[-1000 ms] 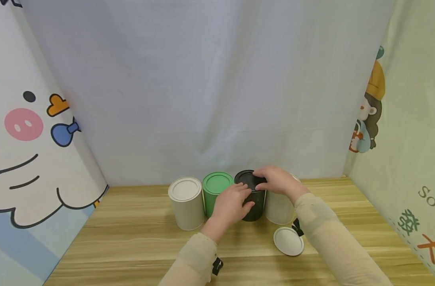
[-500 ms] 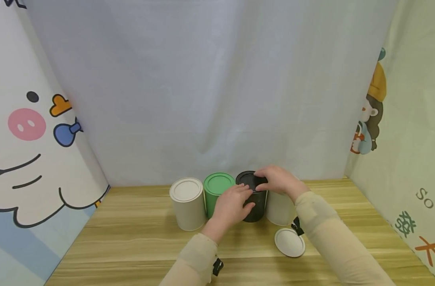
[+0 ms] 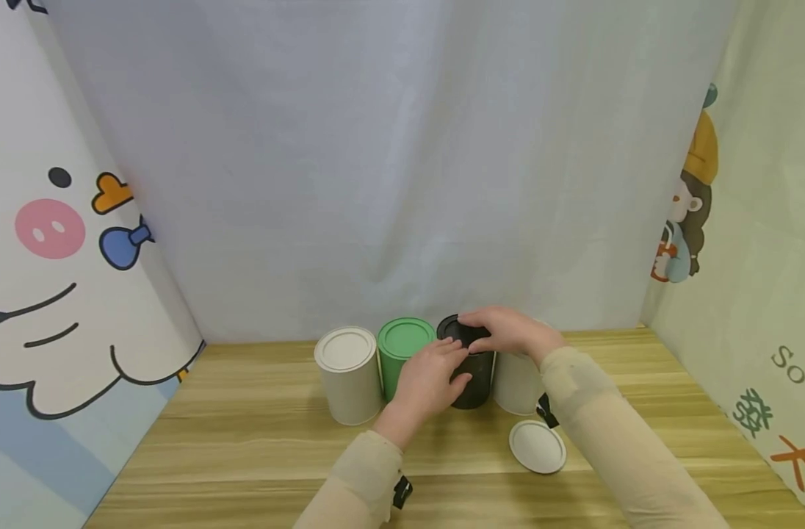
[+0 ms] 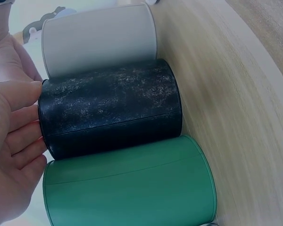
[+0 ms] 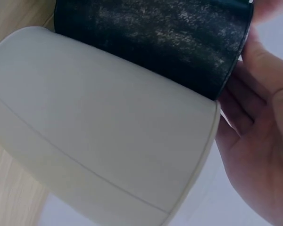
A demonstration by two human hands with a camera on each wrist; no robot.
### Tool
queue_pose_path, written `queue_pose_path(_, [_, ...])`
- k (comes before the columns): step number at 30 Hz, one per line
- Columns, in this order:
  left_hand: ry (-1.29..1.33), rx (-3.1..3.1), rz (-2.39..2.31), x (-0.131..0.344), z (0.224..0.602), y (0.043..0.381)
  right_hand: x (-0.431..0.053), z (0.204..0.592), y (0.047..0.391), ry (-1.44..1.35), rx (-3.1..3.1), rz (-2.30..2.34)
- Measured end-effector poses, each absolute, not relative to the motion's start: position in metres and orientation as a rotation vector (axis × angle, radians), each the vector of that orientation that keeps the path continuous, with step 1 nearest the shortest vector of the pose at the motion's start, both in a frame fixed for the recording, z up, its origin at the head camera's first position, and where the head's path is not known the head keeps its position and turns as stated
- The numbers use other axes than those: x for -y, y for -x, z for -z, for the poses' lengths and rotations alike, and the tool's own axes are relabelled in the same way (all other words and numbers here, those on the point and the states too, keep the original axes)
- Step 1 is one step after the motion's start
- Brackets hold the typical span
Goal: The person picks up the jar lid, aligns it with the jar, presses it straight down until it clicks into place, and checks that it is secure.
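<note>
A black canister (image 3: pixel 471 382) stands upright in a row, its recessed black top (image 3: pixel 450 330) partly covered by both hands. My left hand (image 3: pixel 429 375) reaches in from the front left, its fairly straight fingers resting at the near rim, thumb lower along the side. From the right, my right hand (image 3: pixel 511 330) curves over the top, thumb and fingers spread across the rim. In the left wrist view, the thumb (image 4: pixel 26 92) lies at the black canister's rim. The right wrist view has the right hand (image 5: pixel 259 127) at that same end; its fingertips are hidden behind it.
A green canister (image 3: pixel 405 342) and a white canister (image 3: pixel 349 386) stand left of the black one. Another white canister (image 3: pixel 516 386) is on its right, its top covered by the right hand. A round white lid (image 3: pixel 538 447) lies on the wooden table (image 3: pixel 244 441) in front.
My right hand has shifted slightly left over the black canister's top, covering more of it. My left hand and the canisters have stayed in place.
</note>
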State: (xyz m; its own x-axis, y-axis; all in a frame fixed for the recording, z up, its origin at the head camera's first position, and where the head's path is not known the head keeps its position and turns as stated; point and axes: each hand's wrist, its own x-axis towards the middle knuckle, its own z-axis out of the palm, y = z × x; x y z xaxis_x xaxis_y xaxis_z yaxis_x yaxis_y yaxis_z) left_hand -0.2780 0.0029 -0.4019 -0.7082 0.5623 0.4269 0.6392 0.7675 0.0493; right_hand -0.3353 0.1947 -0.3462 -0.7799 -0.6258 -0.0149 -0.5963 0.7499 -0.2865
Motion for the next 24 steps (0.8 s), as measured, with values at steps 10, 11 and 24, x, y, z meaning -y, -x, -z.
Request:
queue_pose_path(10, [0.925, 2.564, 0.3, -0.002, 0.4031, 0.2792, -0.1936, 0.3443, 0.3365, 0.96, -2.827, 0.394])
queue_pose_path(11, [0.924, 2.561, 0.304, -0.002, 0.4033, 0.2793, -0.1934, 0.3441, 0.3366, 0.954, -2.827, 0.397])
queue_pose_path(24, [0.933, 2.523, 0.315, -0.003, 0.405, 0.2805, -0.1954, 0.3431, 0.3392, 0.951, -2.825, 0.385])
